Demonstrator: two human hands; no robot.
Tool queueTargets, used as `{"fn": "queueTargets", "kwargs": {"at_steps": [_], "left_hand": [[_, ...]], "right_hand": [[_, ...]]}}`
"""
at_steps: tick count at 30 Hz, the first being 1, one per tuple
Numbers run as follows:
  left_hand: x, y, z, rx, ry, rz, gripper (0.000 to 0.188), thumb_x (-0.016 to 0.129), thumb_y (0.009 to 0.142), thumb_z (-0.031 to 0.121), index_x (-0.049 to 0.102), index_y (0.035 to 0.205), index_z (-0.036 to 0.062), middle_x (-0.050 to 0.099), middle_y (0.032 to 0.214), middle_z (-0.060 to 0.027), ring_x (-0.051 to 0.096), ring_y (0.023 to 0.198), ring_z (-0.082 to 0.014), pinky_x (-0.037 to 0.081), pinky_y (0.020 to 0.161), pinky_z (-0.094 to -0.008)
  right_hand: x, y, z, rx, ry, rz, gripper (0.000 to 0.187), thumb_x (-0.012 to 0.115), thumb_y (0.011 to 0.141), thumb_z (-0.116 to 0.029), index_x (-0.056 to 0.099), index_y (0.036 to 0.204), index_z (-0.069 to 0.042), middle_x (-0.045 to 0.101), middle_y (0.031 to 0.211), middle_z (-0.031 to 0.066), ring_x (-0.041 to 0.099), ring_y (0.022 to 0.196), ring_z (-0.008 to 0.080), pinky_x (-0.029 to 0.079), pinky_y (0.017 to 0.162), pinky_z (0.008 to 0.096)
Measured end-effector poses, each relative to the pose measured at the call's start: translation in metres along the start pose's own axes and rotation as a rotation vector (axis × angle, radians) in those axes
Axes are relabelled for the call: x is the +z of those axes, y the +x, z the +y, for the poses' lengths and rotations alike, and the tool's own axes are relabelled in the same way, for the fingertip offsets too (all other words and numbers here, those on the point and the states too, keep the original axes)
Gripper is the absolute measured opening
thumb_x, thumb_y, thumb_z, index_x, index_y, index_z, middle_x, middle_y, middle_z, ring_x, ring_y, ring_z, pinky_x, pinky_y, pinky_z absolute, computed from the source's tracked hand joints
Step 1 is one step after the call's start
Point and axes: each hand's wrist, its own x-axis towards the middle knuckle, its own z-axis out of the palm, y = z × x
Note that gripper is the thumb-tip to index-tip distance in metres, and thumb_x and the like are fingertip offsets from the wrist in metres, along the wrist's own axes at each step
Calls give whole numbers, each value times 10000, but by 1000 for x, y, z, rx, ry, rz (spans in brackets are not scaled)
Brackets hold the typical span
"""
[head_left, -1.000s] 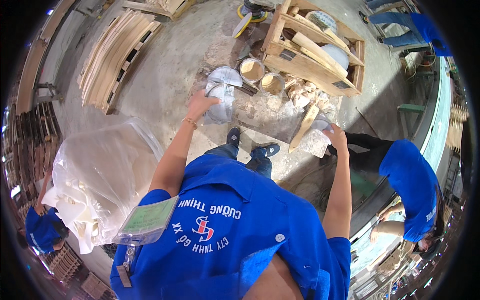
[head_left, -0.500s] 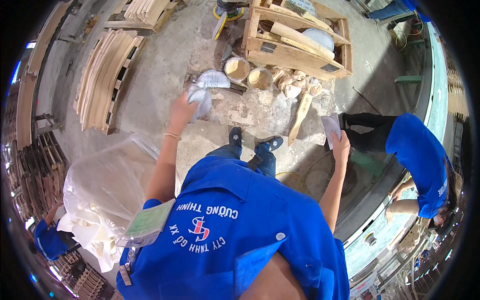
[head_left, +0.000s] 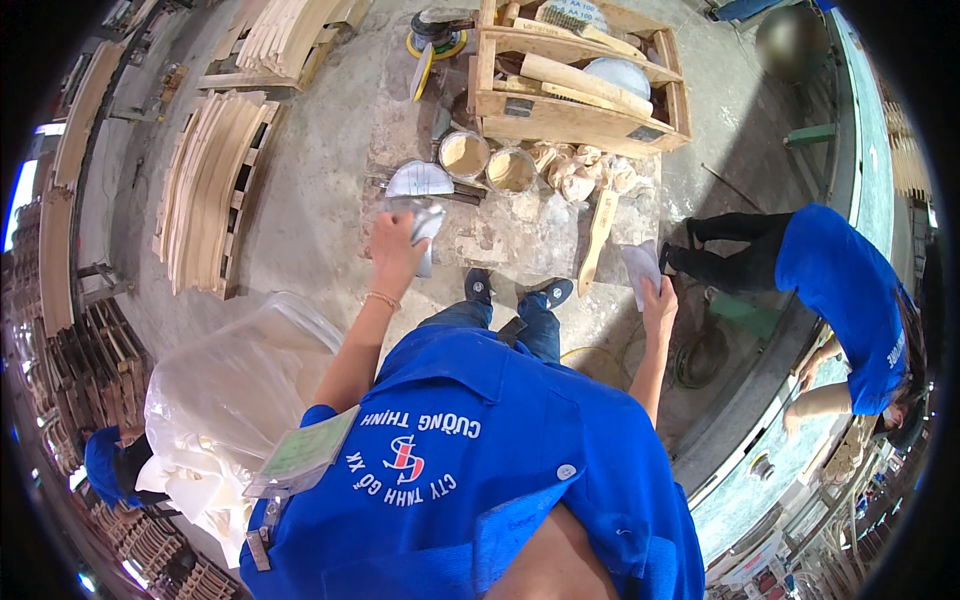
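Note:
My left hand (head_left: 395, 250) is closed on a crumpled, pale grey piece of sandpaper (head_left: 430, 222), slightly blurred, over the near left edge of a worn worktable (head_left: 480, 232). Just beyond it lies a white half-round sanding sheet (head_left: 419, 178) on the table. Off the table's right side, my right hand (head_left: 657, 302) grips a flat greyish sheet of sandpaper (head_left: 642, 270) by its lower end. Between my hands, a wooden-handled brush (head_left: 600, 235) lies with its handle over the near edge. Two tubs of tan filler (head_left: 464, 155) (head_left: 511, 170) stand behind, beside crumpled tan paper (head_left: 575, 175).
A wooden tote (head_left: 570, 120) holding brushes and round discs stands at the back, with a sander (head_left: 437, 38) left of it. Stacked curved wood slats (head_left: 215, 190) and a clear plastic bag (head_left: 245, 365) are at left. A co-worker in blue (head_left: 840, 300) bends at right.
My left hand has come toward me and to the right with its sandpaper, away from the half-round sheet. My right hand has shifted slightly left and nearer, still holding its sheet.

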Motion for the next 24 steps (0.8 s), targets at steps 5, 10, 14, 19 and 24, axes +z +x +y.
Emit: {"fn": "queueTargets", "kwargs": {"at_steps": [5,10,14,19,24], "left_hand": [[21,-26,1,393,-32,167,481,781,652,105,546,1072,98,518,1120,-152,524,1020,-332,450,830,-419],[12,-9,0,311,-194,-34,492,747,699,118,543,1146,82,562,1126,-142,542,1047,-322,446,869,-407],[-16,46,-15,251,-291,-151,475,704,738,236,554,1143,39,520,1266,-174,502,1134,-374,450,900,-439],[-22,104,-25,419,7,-211,563,684,784,273,529,1223,-42,391,1430,-221,341,1343,-354,250,1113,-448],[-34,99,-10,479,73,-183,563,718,756,187,472,1213,-30,452,1245,-248,445,1171,-411,369,991,-454]], "right_hand": [[5,-9,-8,35,223,-40,333,627,871,-282,571,949,37,548,734,154,488,691,166,436,645,321],[13,-14,-7,47,205,-11,275,626,878,-232,578,943,30,552,725,109,459,690,124,424,628,290],[17,-16,-19,39,397,14,242,628,881,-194,599,979,25,578,755,65,478,723,104,432,649,270],[14,-10,-13,261,935,79,272,605,932,-227,612,1105,-18,640,966,15,570,839,90,465,715,249],[6,-15,-4,426,1131,125,242,624,915,-302,603,1028,-89,588,874,-35,542,797,66,459,669,255]]}}
